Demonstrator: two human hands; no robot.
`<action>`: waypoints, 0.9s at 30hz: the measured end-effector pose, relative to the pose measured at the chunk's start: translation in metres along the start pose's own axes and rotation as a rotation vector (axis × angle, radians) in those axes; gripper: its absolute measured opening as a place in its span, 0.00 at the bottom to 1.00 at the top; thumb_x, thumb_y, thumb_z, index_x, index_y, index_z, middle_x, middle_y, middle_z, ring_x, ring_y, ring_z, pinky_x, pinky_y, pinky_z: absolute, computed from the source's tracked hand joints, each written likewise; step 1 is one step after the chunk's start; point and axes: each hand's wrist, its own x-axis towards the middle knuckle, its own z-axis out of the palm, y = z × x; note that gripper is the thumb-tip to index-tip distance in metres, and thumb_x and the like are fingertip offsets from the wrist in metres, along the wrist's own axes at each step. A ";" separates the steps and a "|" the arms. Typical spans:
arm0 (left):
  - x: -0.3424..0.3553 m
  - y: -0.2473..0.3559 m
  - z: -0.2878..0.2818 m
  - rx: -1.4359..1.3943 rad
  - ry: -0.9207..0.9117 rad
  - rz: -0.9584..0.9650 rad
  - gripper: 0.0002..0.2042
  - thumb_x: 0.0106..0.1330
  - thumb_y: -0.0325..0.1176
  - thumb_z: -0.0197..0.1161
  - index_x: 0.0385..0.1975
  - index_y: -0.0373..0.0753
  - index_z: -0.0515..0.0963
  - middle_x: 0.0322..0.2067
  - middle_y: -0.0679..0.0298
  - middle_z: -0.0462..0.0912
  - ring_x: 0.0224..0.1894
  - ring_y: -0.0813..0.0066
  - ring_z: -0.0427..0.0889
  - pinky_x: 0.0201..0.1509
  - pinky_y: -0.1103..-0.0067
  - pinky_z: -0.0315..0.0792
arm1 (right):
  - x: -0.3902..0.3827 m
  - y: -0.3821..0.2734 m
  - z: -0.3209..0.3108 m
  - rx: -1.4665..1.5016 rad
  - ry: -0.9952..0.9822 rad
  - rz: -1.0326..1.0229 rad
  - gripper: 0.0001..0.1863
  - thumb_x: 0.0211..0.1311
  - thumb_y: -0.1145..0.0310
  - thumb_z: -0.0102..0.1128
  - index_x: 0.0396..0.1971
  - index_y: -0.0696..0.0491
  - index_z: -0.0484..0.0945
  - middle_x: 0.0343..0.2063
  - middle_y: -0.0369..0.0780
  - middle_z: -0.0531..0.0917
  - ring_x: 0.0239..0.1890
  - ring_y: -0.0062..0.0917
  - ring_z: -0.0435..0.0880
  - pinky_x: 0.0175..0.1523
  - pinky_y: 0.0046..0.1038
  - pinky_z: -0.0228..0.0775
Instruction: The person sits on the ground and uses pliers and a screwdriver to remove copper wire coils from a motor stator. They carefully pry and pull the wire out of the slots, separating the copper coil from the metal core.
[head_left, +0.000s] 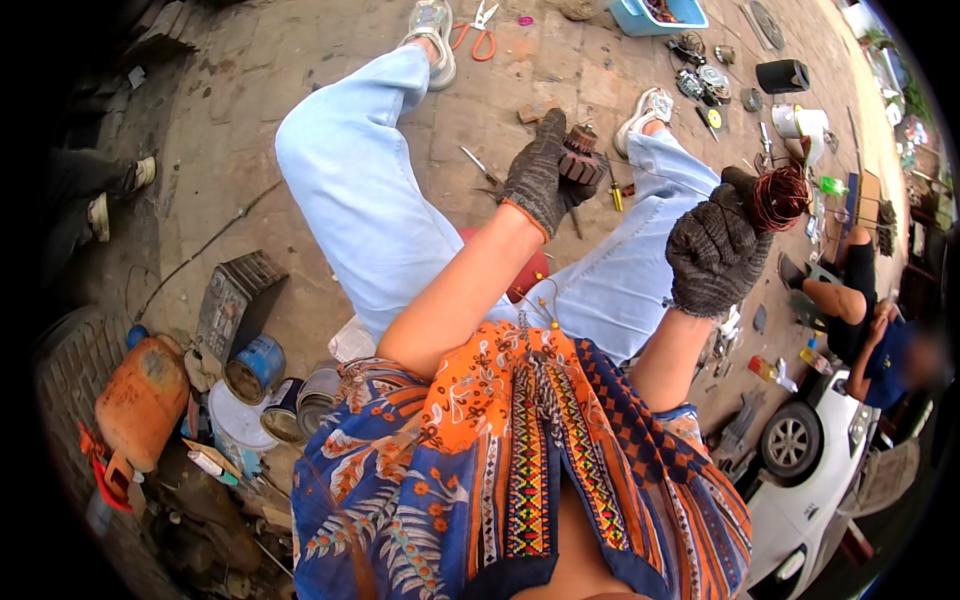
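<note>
My left hand (pixel 533 182), in a dark grey knit glove, is closed round a motor armature (pixel 582 158). The armature is dark and slotted, with a coppery end, and is held up between my knees. To its right, over my thigh, my right hand (pixel 712 250) wears a matching glove. Its fingers are closed on a tangled bundle of reddish copper wire (pixel 782 198); a thin strand seems to stretch from it toward the left hand. On the paving beyond lie a yellow-handled screwdriver (pixel 616 196) and a thin pointed tool (pixel 477 160).
Orange-handled shears (pixel 483 42) lie near my left shoe. A blue tub (pixel 636 27), motor parts (pixel 712 84) and a black cylinder (pixel 782 76) are at the far right. Paint cans (pixel 256 366) and an orange tank (pixel 143 400) stand left. Another person (pixel 885 345) sits right, near a white car (pixel 825 490).
</note>
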 end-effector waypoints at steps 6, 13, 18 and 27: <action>-0.007 0.000 0.011 -0.030 0.031 0.010 0.20 0.64 0.46 0.54 0.13 0.47 0.58 0.12 0.73 0.53 0.16 0.79 0.58 0.27 0.76 0.68 | -0.004 -0.004 -0.004 0.007 0.030 -0.052 0.19 0.64 0.60 0.45 0.44 0.61 0.66 0.14 0.29 0.68 0.10 0.10 0.62 0.13 0.15 0.54; -0.016 -0.003 0.014 -0.094 0.156 -0.078 0.20 0.63 0.50 0.54 0.14 0.46 0.62 0.12 0.71 0.57 0.17 0.74 0.60 0.48 0.56 0.69 | -0.003 0.001 0.004 -0.003 0.032 -0.036 0.10 0.64 0.66 0.43 0.36 0.58 0.68 0.12 0.28 0.66 0.08 0.09 0.60 0.11 0.14 0.51; -0.012 -0.007 -0.005 -0.292 -0.302 -0.070 0.15 0.62 0.44 0.53 0.17 0.45 0.65 0.12 0.71 0.55 0.18 0.74 0.61 0.51 0.59 0.68 | -0.003 -0.006 -0.005 0.110 -0.008 -0.063 0.13 0.63 0.61 0.46 0.40 0.54 0.68 0.13 0.28 0.67 0.10 0.11 0.61 0.13 0.15 0.53; -0.025 -0.001 0.008 -0.148 -0.247 0.024 0.15 0.62 0.41 0.55 0.16 0.45 0.62 0.13 0.71 0.53 0.19 0.76 0.60 0.49 0.66 0.69 | -0.006 -0.014 0.003 0.065 -0.003 -0.129 0.09 0.63 0.65 0.45 0.37 0.54 0.68 0.12 0.28 0.67 0.08 0.10 0.59 0.11 0.14 0.49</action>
